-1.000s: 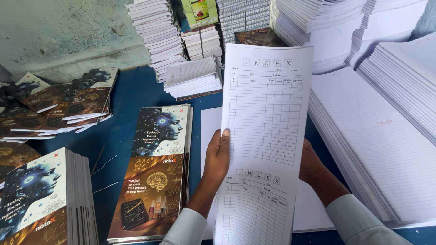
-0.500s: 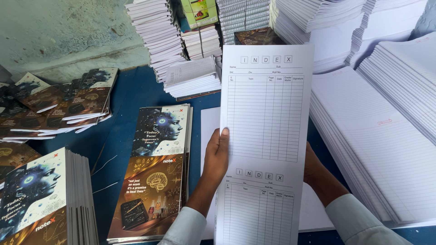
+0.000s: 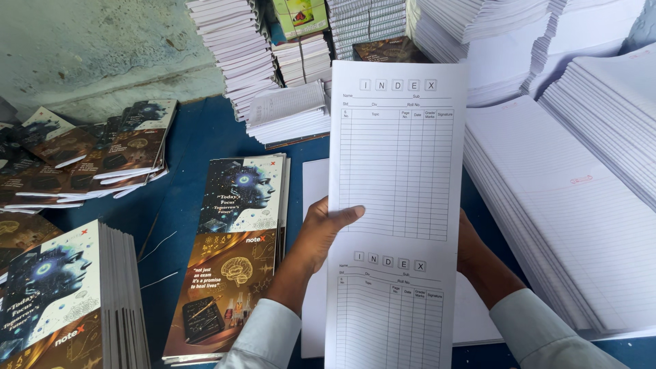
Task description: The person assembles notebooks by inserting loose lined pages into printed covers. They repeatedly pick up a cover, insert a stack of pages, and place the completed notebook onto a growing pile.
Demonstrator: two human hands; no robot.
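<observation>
Both my hands hold up a tall white printed sheet (image 3: 396, 178) with two ruled table forms on it, one above the other. My left hand (image 3: 324, 229) grips its left edge, thumb on the front. My right hand (image 3: 470, 242) holds the right edge from behind, mostly hidden by the sheet. Under the sheet lies a white paper stack (image 3: 314, 184) on the blue table (image 3: 198, 137). Just left of my left arm lies a pile of colourful printed covers (image 3: 236, 253) showing a face and a brain.
Tall stacks of ruled white paper (image 3: 567, 198) fill the right side and the back. A thick pile of covers (image 3: 61, 307) stands at bottom left, and loose covers (image 3: 96, 157) fan out at far left. A small paper bundle (image 3: 287, 113) sits behind the sheet.
The sheet and both hands have stayed almost still; the sheet has shifted very slightly.
</observation>
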